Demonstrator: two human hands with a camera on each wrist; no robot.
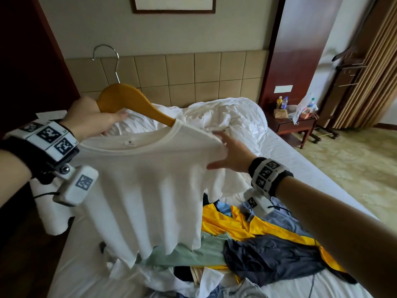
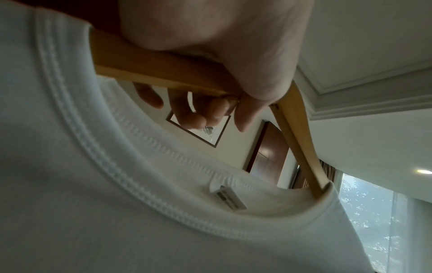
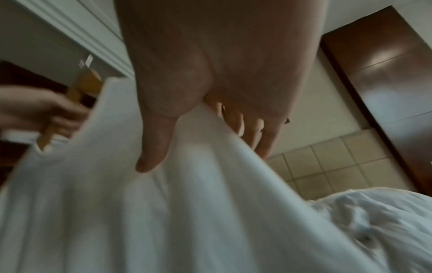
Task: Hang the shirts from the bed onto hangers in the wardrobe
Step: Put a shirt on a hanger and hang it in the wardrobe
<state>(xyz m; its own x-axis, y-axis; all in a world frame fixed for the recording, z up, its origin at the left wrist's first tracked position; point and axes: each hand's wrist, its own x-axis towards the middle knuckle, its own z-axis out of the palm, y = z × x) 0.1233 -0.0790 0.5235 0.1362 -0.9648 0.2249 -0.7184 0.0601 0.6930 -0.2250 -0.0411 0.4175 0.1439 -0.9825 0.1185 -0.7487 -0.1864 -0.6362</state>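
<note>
A white T-shirt (image 1: 146, 190) hangs in front of me over the bed. A wooden hanger (image 1: 129, 97) with a metal hook (image 1: 107, 52) has its right arm pushed in through the shirt's collar; the rest is bare. My left hand (image 1: 92, 117) grips the hanger's left arm. In the left wrist view the fingers (image 2: 198, 118) curl under the hanger (image 2: 151, 68) above the collar (image 2: 93, 166). My right hand (image 1: 229, 151) straddles the shirt's right shoulder, fingers straight behind the cloth. In the right wrist view the thumb (image 3: 154, 147) lies on the shirt (image 3: 140, 212).
A pile of shirts lies on the bed below: yellow (image 1: 236, 222), dark blue (image 1: 268, 254), pale green (image 1: 193, 252). A crumpled white duvet (image 1: 225, 117) lies by the tiled headboard (image 1: 193, 76). A nightstand (image 1: 296, 125) with bottles stands at the right, and a dark wooden panel (image 1: 32, 61) rises at the left.
</note>
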